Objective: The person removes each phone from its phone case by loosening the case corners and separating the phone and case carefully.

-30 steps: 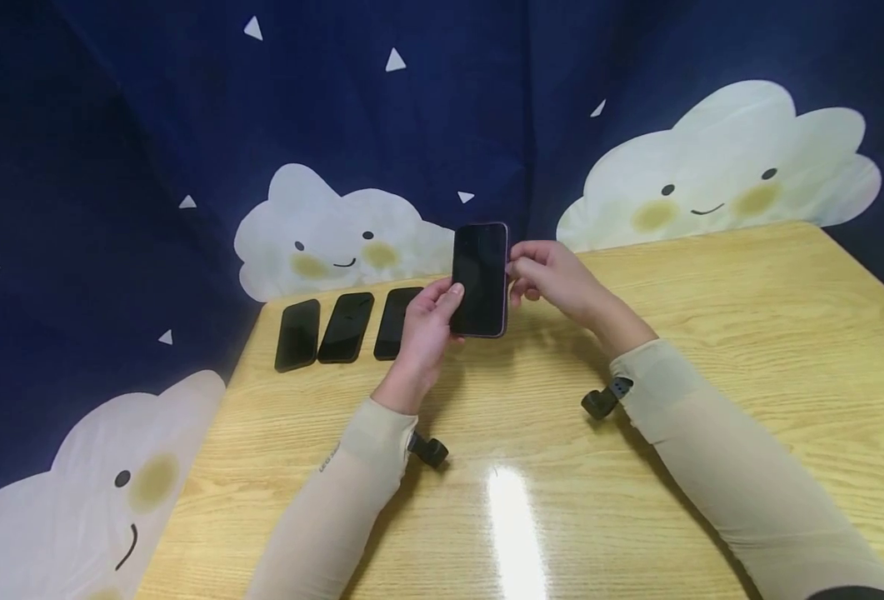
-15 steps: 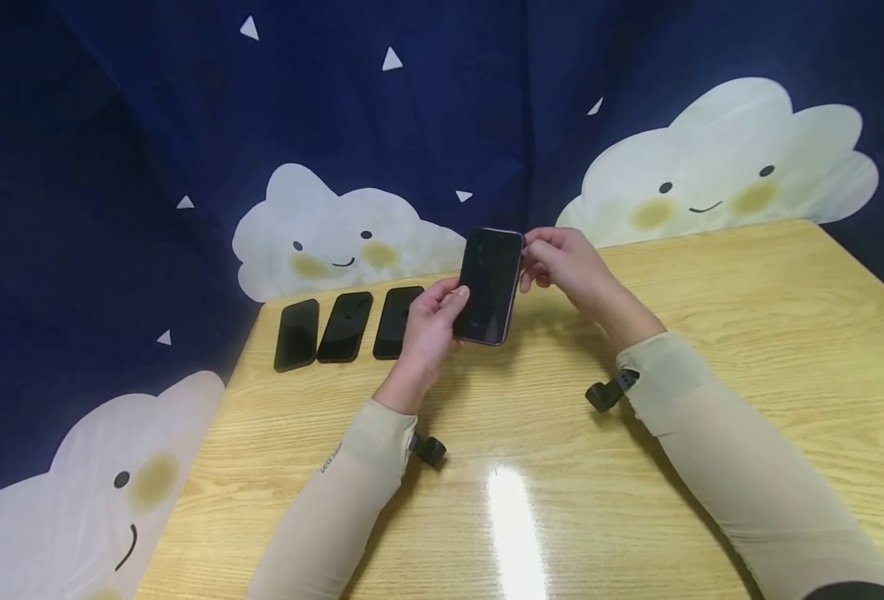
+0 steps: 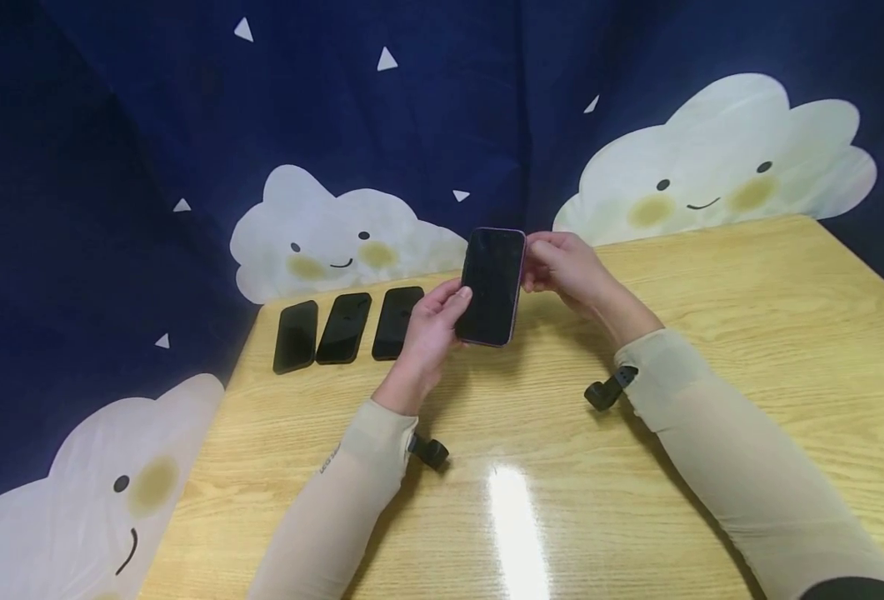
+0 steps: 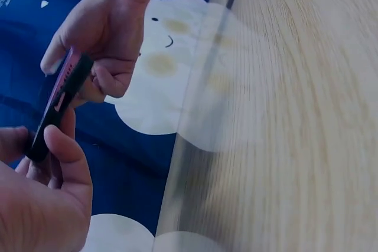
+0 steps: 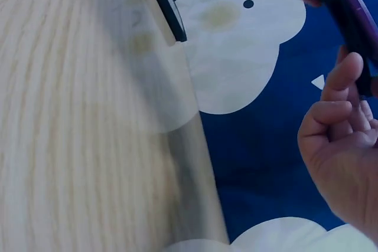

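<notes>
My left hand point(image 3: 434, 321) grips a smartphone point(image 3: 491, 283) by its lower left edge, thumb on the front. Held above the table, the phone shows a dark screen and a purple rim. In the left wrist view, a black layer, apparently a case, runs along the phone's pinkish side point(image 4: 68, 72). My right hand point(image 3: 565, 267) pinches the upper right edge; its thumb lies on one side of the phone in the left wrist view and the curled fingers on the other. The right wrist view shows the right hand point(image 5: 342, 151) at the phone's end, with part of the phone cut off.
Three dark phones lie in a row at the table's back left: a left one point(image 3: 296, 336), a middle one point(image 3: 345, 328) and a right one point(image 3: 395, 321), partly behind my left hand. A blue cloud-printed curtain point(image 3: 412, 108) hangs behind the wooden table point(image 3: 322, 417).
The phone has shifted slightly right and tilted clockwise since a second ago. My right hand has moved a little up and right along its edge. The three lying phones stay put.
</notes>
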The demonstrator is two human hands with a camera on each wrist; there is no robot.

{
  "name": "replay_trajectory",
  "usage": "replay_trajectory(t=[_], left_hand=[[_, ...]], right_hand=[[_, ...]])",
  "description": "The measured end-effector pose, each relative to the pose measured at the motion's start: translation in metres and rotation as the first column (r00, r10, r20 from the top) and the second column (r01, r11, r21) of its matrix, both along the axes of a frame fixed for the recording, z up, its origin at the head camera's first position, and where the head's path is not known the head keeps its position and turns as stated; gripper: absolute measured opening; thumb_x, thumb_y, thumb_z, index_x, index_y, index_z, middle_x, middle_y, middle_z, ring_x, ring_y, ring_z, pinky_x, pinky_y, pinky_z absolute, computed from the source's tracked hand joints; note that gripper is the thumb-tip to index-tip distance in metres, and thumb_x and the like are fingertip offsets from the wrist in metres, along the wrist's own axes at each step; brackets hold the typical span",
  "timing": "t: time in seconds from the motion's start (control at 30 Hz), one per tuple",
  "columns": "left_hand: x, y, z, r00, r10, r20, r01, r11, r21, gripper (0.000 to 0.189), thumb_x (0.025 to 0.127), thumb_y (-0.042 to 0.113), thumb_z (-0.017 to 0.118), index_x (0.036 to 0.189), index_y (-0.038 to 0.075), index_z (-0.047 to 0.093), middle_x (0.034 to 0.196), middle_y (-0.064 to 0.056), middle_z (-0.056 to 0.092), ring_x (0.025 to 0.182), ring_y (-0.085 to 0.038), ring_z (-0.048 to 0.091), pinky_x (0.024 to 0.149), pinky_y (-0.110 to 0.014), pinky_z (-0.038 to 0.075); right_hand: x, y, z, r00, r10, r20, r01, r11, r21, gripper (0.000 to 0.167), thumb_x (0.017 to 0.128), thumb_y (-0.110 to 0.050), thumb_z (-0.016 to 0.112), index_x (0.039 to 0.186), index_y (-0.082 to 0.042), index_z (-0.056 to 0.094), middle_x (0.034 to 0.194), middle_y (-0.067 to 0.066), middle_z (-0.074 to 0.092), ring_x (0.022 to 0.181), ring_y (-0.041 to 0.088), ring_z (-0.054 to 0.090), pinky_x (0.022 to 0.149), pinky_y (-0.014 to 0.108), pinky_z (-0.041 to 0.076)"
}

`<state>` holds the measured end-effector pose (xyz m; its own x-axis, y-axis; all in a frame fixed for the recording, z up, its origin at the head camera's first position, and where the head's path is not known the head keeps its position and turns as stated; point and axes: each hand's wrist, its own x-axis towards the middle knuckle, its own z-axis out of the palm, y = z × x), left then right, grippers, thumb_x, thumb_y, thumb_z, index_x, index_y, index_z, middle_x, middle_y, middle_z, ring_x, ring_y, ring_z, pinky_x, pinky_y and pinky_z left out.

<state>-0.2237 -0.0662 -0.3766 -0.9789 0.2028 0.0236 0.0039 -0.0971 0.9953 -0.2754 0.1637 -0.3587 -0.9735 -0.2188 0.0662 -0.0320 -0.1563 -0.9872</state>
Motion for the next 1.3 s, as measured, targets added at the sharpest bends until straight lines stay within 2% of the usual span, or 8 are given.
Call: replay_trajectory(t=[0.1,0.23,0.33,0.53,0.73,0.97,1.13,1.3], left_hand=[[0.0,0.0,-0.001,0.999,0.032,0.012,-0.032,0.999,0.008,0.031,0.106,0.029,0.061,0.131,0.012,0.067,0.101,-0.001,0.071,0.074,-0.014,0.067,0.056,-0.032,0.048],[0.0,0.0,-0.002,0.998,0.053,0.021,-0.054,0.998,0.02,0.03,0.106,0.028,0.062,0.131,0.012,0.067,0.1,0.001,0.071,0.074,-0.014,0.067,0.056,-0.033,0.048],[0.001,-0.001,-0.002,0.998,0.065,0.023,-0.065,0.998,0.015,0.029,0.105,0.027,0.063,0.129,0.012,0.068,0.098,-0.001,0.071,0.073,-0.014,0.067,0.056,-0.034,0.049],[0.0,-0.003,-0.001,0.989,0.14,0.043,-0.14,0.99,0.01,0.026,0.104,0.028,0.065,0.126,0.014,0.066,0.098,-0.005,0.074,0.067,-0.016,0.067,0.057,-0.039,0.054],[-0.003,-0.005,-0.001,0.979,0.193,0.073,-0.193,0.981,0.002,0.027,0.103,0.028,0.067,0.126,0.015,0.065,0.102,-0.008,0.075,0.066,-0.016,0.067,0.058,-0.037,0.055],[-0.004,-0.005,0.0,0.976,0.185,0.113,-0.187,0.982,0.004,0.028,0.104,0.028,0.065,0.128,0.013,0.067,0.102,-0.007,0.072,0.068,-0.015,0.065,0.061,-0.037,0.054],[-0.004,-0.006,0.002,0.976,0.149,0.158,-0.162,0.984,0.075,0.032,0.107,0.025,0.06,0.134,0.01,0.064,0.108,-0.008,0.067,0.062,-0.015,0.063,0.059,-0.032,0.056],[-0.005,-0.008,0.004,0.973,0.11,0.205,-0.142,0.978,0.15,0.036,0.108,0.023,0.057,0.14,0.007,0.057,0.12,-0.011,0.063,0.061,-0.017,0.062,0.057,-0.027,0.056]], right_hand=[[0.0,-0.001,0.001,0.996,-0.046,-0.072,0.05,0.997,0.062,0.005,0.102,-0.007,0.055,0.107,-0.008,0.057,0.082,0.003,0.068,0.059,0.016,0.063,0.055,0.025,0.049],[0.0,-0.001,0.003,0.974,-0.11,-0.196,0.145,0.974,0.172,0.012,0.099,-0.006,0.066,0.109,-0.006,0.059,0.085,0.003,0.067,0.062,0.016,0.063,0.052,0.025,0.044],[0.002,-0.002,0.005,0.966,-0.123,-0.226,0.181,0.949,0.258,0.01,0.098,-0.008,0.069,0.107,-0.003,0.066,0.081,0.001,0.067,0.063,0.015,0.061,0.051,0.024,0.043],[0.009,-0.012,0.007,0.993,-0.014,-0.118,0.06,0.916,0.397,0.019,0.101,-0.015,0.064,0.114,-0.003,0.067,0.092,0.006,0.07,0.075,0.022,0.07,0.062,0.032,0.048],[0.015,-0.022,0.006,0.996,0.072,-0.057,-0.036,0.872,0.489,0.029,0.097,-0.025,0.072,0.112,-0.002,0.064,0.093,0.012,0.075,0.084,0.035,0.073,0.064,0.035,0.05],[0.016,-0.024,0.007,0.996,0.089,-0.008,-0.076,0.895,0.44,0.026,0.102,-0.019,0.065,0.113,0.002,0.054,0.085,0.008,0.072,0.07,0.024,0.071,0.058,0.028,0.052],[0.015,-0.022,0.01,0.997,0.071,-0.002,-0.064,0.921,0.385,0.024,0.105,-0.015,0.058,0.117,0.005,0.05,0.081,0.005,0.07,0.063,0.018,0.065,0.054,0.028,0.051],[0.014,-0.007,0.017,0.999,0.027,-0.046,-0.005,0.907,0.422,0.023,0.108,-0.017,0.053,0.119,0.003,0.053,0.081,0.003,0.067,0.066,0.016,0.062,0.058,0.031,0.052]])
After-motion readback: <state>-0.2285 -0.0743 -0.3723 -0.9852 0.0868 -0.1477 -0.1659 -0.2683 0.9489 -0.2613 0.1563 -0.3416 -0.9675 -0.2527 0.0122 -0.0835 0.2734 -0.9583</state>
